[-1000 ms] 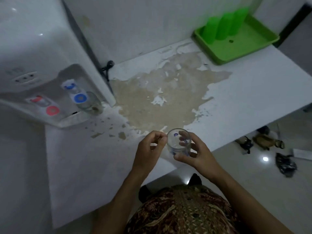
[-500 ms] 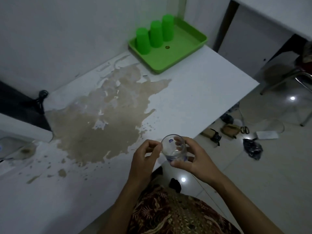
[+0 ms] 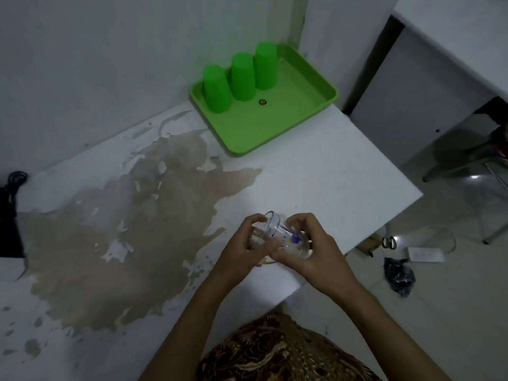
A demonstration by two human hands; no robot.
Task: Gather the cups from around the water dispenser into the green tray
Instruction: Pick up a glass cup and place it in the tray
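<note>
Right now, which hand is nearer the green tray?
Left, but only slightly. Both hands, left and right, hold the clear glass near the table's front edge, well short of the green tray.

Both hands, the left hand [image 3: 242, 248] and right hand [image 3: 316, 251], gripped a clear glass cup [image 3: 277, 235] tipped sideways over the near table [image 3: 316, 171] edge. Far off, the green tray [image 3: 297, 105] held three upturned green cups [image 3: 242, 77].

Counter [image 3: 316, 166] between the near edge and the green tray [image 3: 299, 116] is bare, open path to the tray. Tray's near and right floor is free; three upturned green cups [image 3: 242, 77] line its far-left side against the wall [image 3: 110, 64]. Worn brown patch [image 3: 123, 229] at left lies flat, no obstacle.
</note>
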